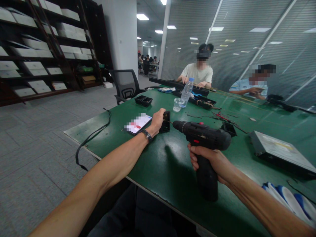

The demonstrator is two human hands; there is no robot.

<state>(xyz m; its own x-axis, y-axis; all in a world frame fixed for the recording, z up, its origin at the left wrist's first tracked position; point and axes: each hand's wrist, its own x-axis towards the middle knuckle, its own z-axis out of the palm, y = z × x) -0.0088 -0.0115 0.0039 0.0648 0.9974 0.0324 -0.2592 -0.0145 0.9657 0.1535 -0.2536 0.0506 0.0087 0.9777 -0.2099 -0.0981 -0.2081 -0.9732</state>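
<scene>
My right hand [209,158] is wrapped around the handle of a black cordless drill [207,133], whose thin bit points left. A small black plastic box [167,122] stands on its side on the green table, with its open face toward the drill. My left hand [157,121] grips this box from its left side; some of the fingers are hidden behind it. The bit's tip reaches close to the box; whether it touches cannot be made out. Left of the box lies a lit smartphone [138,123], near my left wrist.
On the green table [153,168] are a plastic cup [178,104], a water bottle [187,92], black trays [143,100], a metal-topped case [283,151] and blue-white gloves [288,199]. A strap [95,131] hangs over the left edge. Two people sit across the table.
</scene>
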